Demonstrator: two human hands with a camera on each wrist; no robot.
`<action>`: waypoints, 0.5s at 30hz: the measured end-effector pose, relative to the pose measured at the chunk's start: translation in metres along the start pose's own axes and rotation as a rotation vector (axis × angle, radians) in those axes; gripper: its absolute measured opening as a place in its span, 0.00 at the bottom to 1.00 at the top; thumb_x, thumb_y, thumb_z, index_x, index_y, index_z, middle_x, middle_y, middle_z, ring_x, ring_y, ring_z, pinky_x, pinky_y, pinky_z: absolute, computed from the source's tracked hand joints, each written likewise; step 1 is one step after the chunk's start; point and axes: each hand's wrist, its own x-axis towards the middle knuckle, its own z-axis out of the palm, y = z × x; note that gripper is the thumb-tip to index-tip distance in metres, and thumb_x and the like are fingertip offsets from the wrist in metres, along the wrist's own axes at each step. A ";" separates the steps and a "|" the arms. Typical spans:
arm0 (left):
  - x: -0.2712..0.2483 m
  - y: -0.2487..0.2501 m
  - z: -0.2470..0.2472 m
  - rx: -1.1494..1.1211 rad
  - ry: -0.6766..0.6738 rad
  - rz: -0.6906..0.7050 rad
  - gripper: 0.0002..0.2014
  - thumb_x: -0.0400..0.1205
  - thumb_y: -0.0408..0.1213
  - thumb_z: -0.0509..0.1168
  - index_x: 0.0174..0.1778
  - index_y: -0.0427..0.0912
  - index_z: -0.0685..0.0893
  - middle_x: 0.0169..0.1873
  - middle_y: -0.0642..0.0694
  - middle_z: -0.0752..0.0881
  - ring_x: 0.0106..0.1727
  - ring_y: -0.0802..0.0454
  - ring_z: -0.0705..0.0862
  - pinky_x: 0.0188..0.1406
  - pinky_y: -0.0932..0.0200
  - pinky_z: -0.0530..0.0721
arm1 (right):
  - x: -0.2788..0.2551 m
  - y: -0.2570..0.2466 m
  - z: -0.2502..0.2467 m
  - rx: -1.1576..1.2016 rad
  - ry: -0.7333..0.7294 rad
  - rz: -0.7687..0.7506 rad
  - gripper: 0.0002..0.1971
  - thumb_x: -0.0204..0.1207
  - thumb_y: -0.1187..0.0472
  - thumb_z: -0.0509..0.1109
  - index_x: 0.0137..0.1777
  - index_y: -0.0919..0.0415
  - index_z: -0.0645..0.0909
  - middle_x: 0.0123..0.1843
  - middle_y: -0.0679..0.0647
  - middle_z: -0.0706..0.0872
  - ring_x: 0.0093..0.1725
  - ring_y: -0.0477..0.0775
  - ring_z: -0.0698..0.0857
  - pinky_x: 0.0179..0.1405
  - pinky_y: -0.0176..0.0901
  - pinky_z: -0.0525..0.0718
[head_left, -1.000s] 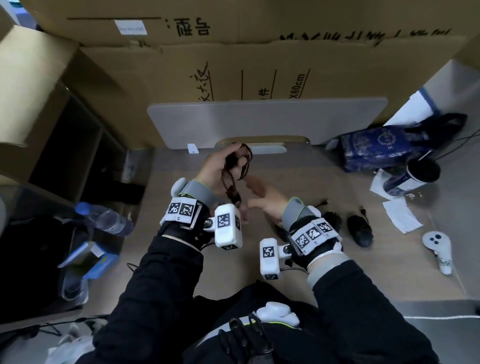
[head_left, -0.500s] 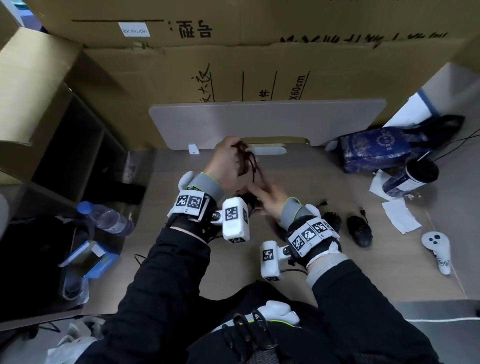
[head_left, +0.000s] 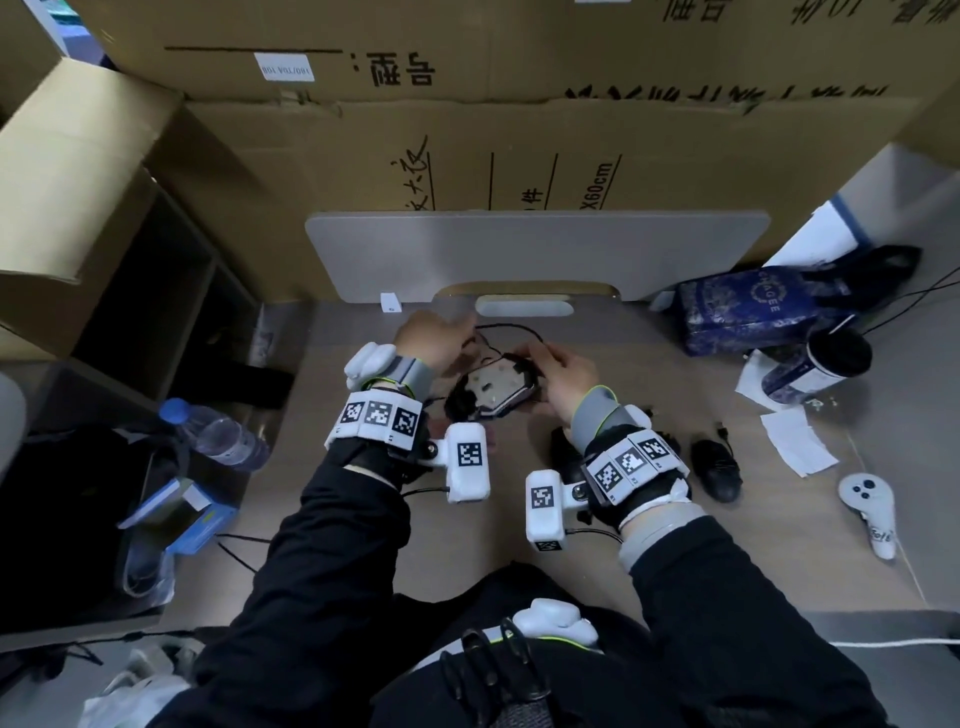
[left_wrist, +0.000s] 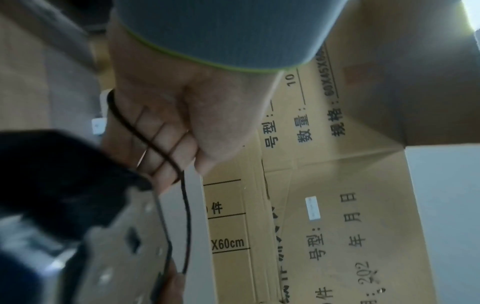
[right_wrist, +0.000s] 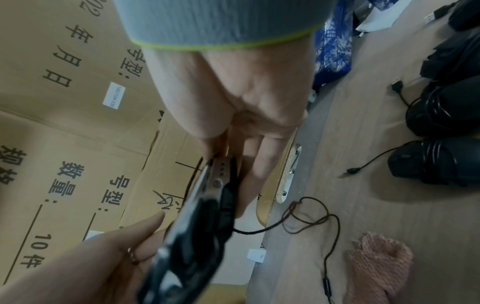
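A black wired mouse is held underside up just above the desk, its grey base plate facing me. My right hand grips its right end between thumb and fingers. My left hand is at its left end. The thin dark cable loops away from the mouse over the desk behind it. In the left wrist view the cable runs across my curled fingers, next to the mouse. The right wrist view shows the mouse edge-on, with its cable trailing on the desk.
Two more black mice lie right of my right wrist. A white controller, paper slips, a dark cup and a blue bag fill the right side. A grey panel and cardboard boxes stand behind. A water bottle lies left.
The left hand held the bunched cable up; now both hands are farther forward and lower. The cable is unwound onto the desk, and the mouse sits underside up between them.
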 end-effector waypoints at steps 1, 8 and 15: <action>0.000 0.002 -0.001 -0.056 0.038 -0.039 0.27 0.80 0.59 0.64 0.35 0.34 0.86 0.27 0.43 0.89 0.29 0.48 0.88 0.30 0.57 0.86 | -0.003 -0.004 0.000 0.035 0.022 0.009 0.11 0.77 0.46 0.70 0.43 0.51 0.90 0.47 0.59 0.91 0.51 0.68 0.89 0.48 0.71 0.89; -0.003 -0.006 0.000 0.152 0.070 0.173 0.16 0.67 0.54 0.70 0.30 0.43 0.91 0.26 0.48 0.90 0.33 0.44 0.91 0.33 0.49 0.91 | -0.002 -0.010 -0.003 0.058 0.145 0.045 0.11 0.76 0.57 0.72 0.33 0.51 0.90 0.40 0.62 0.90 0.47 0.71 0.90 0.39 0.69 0.90; -0.016 0.001 0.012 -0.280 -0.158 0.268 0.16 0.75 0.50 0.79 0.50 0.41 0.93 0.46 0.47 0.94 0.47 0.61 0.90 0.54 0.65 0.84 | 0.013 0.006 -0.012 -0.011 0.173 0.016 0.18 0.56 0.38 0.71 0.39 0.48 0.90 0.41 0.63 0.91 0.48 0.72 0.89 0.47 0.71 0.88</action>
